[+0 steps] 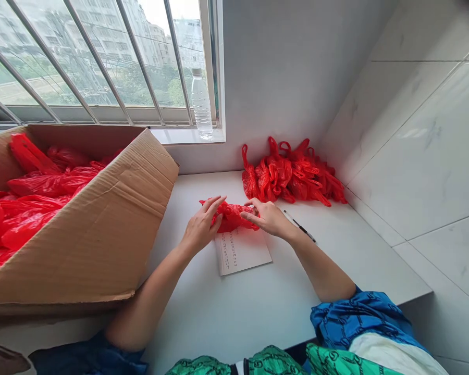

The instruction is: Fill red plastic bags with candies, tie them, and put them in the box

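Note:
A crumpled red plastic bag (233, 216) lies on the upper part of an open notebook (250, 252), whose page carries columns of handwritten figures. At the bag's left side is my left hand (201, 225), open, fingers stretched out and thumb apart. On the opposite side my right hand (272, 217) is open too, its fingers spread over the bag's right end. Whether the fingertips press on the plastic I cannot tell. A black pen (300, 227) rests on the white tabletop (226, 317), just right of my right hand.
Several red plastic bags (289, 174) are heaped against the back wall at right. A large cardboard box (101, 234) with more red bags inside stands at left. A clear water bottle (201, 107) stands on the sill by the barred window. A tiled wall (426, 172) bounds the right side.

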The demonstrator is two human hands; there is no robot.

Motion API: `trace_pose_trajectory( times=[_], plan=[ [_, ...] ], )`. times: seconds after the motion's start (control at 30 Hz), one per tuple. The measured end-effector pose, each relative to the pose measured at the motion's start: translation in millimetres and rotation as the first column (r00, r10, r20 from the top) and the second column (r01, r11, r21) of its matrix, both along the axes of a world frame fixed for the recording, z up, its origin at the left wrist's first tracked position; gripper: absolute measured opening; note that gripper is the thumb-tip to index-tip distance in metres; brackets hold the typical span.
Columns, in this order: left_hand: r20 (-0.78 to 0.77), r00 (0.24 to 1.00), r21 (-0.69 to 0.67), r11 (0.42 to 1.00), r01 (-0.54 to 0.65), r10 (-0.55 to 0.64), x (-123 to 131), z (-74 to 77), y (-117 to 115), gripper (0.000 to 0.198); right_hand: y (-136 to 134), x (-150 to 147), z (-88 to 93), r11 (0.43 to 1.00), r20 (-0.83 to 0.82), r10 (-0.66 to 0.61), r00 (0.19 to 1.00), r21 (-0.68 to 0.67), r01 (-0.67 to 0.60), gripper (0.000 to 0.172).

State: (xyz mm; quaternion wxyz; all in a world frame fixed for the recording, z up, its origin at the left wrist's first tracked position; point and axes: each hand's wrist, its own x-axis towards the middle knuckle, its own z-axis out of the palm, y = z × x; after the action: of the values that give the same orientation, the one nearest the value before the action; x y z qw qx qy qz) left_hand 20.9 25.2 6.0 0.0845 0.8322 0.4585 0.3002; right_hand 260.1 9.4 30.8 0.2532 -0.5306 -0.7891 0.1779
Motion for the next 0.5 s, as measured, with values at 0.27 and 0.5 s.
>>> trace_pose_trajectory(
  times=[0.27,0.5],
  plan=[
    [-0.036,0.999,0.068,0.998,0.01,-0.007,-6,-14.3,10,0.025,7,-16,-15.2,0.97,0.088,0.037,0.995,0.235,-0.057,0.02],
    [0.451,0.879,0.039,0.98,-0.197,0.158,-13,10.7,3,0.028,-6,40,32.9,0.992,-0.028,-0.035,0.999,0.122,0.038,0.015]
  ],
)
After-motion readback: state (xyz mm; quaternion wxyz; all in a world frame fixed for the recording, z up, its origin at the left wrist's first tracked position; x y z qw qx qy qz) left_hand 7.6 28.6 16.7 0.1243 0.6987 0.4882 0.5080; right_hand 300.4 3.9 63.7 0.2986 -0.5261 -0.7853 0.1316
